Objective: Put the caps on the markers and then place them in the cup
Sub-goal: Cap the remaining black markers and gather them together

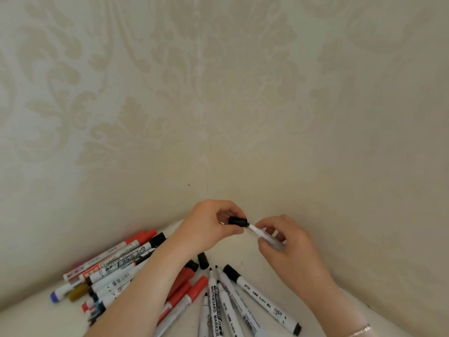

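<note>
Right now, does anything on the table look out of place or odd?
Yes: no cup is in view. A loose black cap lies on the table beside several uncapped markers, tips exposed. The marker piles lie scattered, not aligned.

I read this as a room in a home: cream damask-patterned wallpaper (145,93) covers both walls, which meet at a corner seam (202,117), and a white counter (36,317) tucked into that corner carries scattered whiteboard markers (213,307).
</note>
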Motion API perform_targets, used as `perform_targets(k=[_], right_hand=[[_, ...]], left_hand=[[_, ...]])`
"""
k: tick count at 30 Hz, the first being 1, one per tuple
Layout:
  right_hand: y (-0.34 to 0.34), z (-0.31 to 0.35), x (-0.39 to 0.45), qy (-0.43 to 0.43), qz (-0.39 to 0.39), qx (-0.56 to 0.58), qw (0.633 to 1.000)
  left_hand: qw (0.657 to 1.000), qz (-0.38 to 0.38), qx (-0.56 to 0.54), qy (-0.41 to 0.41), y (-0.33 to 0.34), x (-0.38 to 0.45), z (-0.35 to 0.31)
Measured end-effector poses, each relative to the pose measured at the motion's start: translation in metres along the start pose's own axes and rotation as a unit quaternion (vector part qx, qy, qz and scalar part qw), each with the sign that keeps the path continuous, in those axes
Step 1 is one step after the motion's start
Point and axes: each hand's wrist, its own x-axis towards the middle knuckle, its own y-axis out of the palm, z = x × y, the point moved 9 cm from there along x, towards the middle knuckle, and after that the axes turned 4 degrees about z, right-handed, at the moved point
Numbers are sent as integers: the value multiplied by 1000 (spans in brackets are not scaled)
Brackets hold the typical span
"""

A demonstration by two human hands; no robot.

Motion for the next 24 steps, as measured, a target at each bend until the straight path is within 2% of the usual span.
perform_targets(k=[4, 9, 14, 19, 24], right_hand=[[5, -1, 0, -3, 21, -10, 1000], [12, -8, 2, 33, 44, 87, 995], [9, 0, 1, 4, 43, 134, 990], [10, 8, -1, -29, 33, 110, 993], [17, 6, -3, -14, 51, 98, 994]], left_hand=[[999, 35, 33, 12, 9, 0, -5], [997, 73, 35, 16, 7, -2, -7], [987, 134, -89, -6, 5, -7, -3], [964, 194, -171, -60, 23, -15, -2], [980, 141, -126, -61, 22, -8, -1]])
